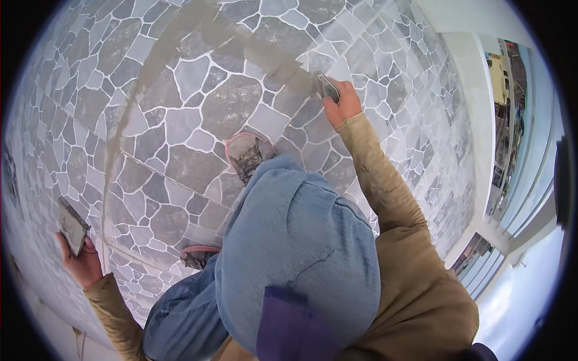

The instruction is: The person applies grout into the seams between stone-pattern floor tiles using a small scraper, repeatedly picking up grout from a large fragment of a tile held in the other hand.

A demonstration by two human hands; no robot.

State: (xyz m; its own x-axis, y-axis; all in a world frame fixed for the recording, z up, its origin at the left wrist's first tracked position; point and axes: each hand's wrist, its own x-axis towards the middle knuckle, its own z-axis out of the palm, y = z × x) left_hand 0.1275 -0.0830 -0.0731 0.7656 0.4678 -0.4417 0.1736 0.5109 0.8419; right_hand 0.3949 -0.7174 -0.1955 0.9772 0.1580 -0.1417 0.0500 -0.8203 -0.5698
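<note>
1. Smoothing grey paste along the floor [235, 105] looks like the step in hand: the person's right hand [343, 107], at 1 o'clock, closes around a flat tool [329, 89] at the end of a grey band [277, 67].
2. The left hand [84, 265], out at 8 o'clock, grips the lower end of a grey-smeared flat block [73, 227], raised well apart from the tool. What the block is for cannot be told.
3. The next move probably calls for a low, even angle on the tool and steady pressure, so that the paste feathers out without ridges.
4. The band forms a bent strip: from its corner at 11 o'clock, one arm reaches the tool and the other narrows toward 9 o'clock. It crosses stones and pale joints alike.
5. Irregular grey stone shapes with white joints pattern the floor. Two pink-edged shoes rest on it, one [247, 153] at 10 o'clock near the centre, the other [197, 257] at 7 to 8 o'clock.
6. A white ledge [466, 99] borders the floor at 2 o'clock; beyond it, bluish panels [530, 171] lie toward 3 o'clock and bright sky [512, 322] toward 4.
</note>
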